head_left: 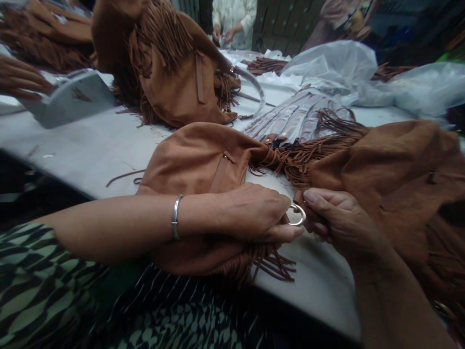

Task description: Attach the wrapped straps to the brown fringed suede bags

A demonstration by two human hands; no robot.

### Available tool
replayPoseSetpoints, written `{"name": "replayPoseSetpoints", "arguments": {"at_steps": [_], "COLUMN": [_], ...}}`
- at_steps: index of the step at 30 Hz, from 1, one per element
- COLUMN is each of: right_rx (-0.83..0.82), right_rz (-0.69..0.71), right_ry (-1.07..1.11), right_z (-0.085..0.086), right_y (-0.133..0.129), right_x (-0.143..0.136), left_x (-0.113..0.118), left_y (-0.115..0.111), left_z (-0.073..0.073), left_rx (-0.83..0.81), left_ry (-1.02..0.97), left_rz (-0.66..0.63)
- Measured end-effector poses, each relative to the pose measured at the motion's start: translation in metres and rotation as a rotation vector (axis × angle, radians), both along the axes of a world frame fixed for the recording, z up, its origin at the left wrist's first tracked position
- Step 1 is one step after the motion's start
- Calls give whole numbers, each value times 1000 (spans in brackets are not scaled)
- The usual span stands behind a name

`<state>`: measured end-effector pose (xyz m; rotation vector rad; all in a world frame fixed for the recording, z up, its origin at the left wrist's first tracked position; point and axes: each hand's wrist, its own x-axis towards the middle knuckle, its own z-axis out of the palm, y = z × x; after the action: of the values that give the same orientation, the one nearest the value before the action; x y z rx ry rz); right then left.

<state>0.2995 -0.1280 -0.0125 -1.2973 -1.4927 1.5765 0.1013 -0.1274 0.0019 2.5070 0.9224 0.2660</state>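
Note:
In the head view, a silvery metal ring (300,215) shows between my two hands. The fingers of my left hand (259,213) are closed on this ring. Beside it, my right hand (336,215) pinches a small brown leather tab (298,197) that meets the ring; whether the tab passes through it I cannot tell. Under my left forearm lies a brown fringed bag (192,160) with a zip on its face. A second brown bag (395,150) is to the right, partly behind my right hand.
Another fringed bag (174,82) stands further back. Wrapped straps (290,114) and clear plastic bags (334,63) lie across the white table (83,150). At left, a co-worker's hand (23,77) is by a grey box-like object (76,99). Another person (234,22) stands at the back.

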Motion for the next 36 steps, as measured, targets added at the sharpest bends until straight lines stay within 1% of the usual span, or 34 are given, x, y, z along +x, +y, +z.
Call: {"name": "replayPoseSetpoints", "arguments": {"at_steps": [2, 7, 14, 19, 22, 26, 29, 33, 36], "right_rx": [-28, -88, -148, -183, -203, -199, -172, -95, -25], "right_rz": [10, -3, 70, 127, 134, 167, 171, 146, 67], "right_ry": [6, -9, 27, 75, 76, 97, 100, 15, -87], "right_z": [0, 3, 3, 2, 0, -3, -3, 1, 6], "right_y": [0, -2, -2, -1, -2, -5, -7, -13, -21], "right_x": [2, 1, 5, 4, 3, 6, 9, 12, 13], "left_x": [0, -1, -2, -3, -4, -5, -5, -4, -3], "left_y": [0, 1, 3, 3, 4, 6, 7, 6, 6], "left_z": [1, 1, -2, -3, -3, -2, -3, -3, -4], "left_rx": [-9, -71, -104, -119, -132, -180, -183, -157, -134], "left_ry": [29, 13, -35, -62, -101, -108, -91, -60, -37], "left_rz": [-30, -100, -218, -229, -248, -286, -286, -262, -259]}}
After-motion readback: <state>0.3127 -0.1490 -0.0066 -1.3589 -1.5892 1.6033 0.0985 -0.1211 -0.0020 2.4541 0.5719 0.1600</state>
